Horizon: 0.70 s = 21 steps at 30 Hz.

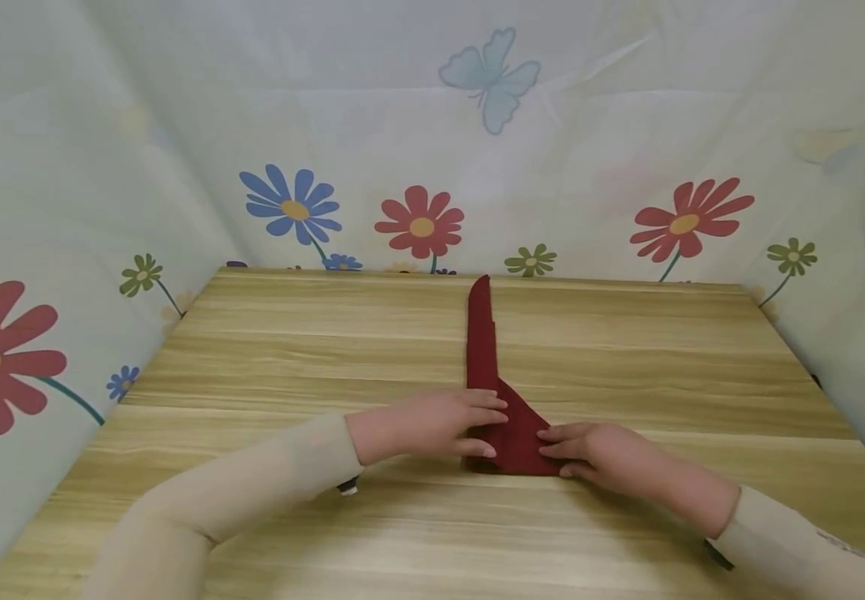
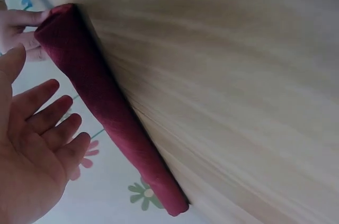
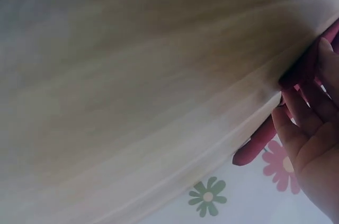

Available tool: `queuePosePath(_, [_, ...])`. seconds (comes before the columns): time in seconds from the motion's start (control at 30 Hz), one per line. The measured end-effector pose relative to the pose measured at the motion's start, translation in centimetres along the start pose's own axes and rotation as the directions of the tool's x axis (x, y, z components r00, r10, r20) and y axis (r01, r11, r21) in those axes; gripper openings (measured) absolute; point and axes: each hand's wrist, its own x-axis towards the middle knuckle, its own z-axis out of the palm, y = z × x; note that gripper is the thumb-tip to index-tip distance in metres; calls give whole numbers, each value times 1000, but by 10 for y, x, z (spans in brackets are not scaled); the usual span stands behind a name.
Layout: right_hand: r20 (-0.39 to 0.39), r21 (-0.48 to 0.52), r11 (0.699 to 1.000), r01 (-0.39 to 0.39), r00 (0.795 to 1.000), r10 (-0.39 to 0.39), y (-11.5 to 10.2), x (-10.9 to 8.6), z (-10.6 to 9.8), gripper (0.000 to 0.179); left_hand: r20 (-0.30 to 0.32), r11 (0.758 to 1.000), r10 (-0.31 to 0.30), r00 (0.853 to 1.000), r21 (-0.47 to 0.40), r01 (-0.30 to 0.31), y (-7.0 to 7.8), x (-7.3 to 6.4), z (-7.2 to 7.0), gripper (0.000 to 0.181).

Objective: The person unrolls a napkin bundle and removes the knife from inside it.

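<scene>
A dark red cloth [image 1: 481, 350] lies folded on the table, a long narrow strip reaching toward the far edge, with a sloping flap at its near right. My left hand [image 1: 440, 425] is over the near part of the strip, fingertips on the fabric, thumb near its lower edge. At the flap's right corner, my right hand [image 1: 605, 454] touches the cloth with fairly straight fingers. The left wrist view shows the cloth [image 2: 100, 86] as a thick roll beside my loosely spread left fingers. Much of the cloth [image 3: 257, 147] is hidden behind my right fingers in the right wrist view.
The wood-grain table [image 1: 312, 358] extends to both sides of the cloth. A pale curtain [image 1: 372, 100] printed with flowers and a butterfly hangs behind the table and along its sides. Small dark objects show under both sleeve cuffs.
</scene>
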Motion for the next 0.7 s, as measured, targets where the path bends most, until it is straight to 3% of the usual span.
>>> queuePosePath(0.33, [11, -21, 1000, -10, 1000, 10, 2, -6, 4, 36, 94, 991, 71, 993, 109, -81, 6, 18, 3, 54])
queuePosePath(0.7, [11, -14, 1000, -11, 1000, 11, 4, -5, 0, 36, 113, 993, 52, 992, 96, -63, 5, 16, 0, 52])
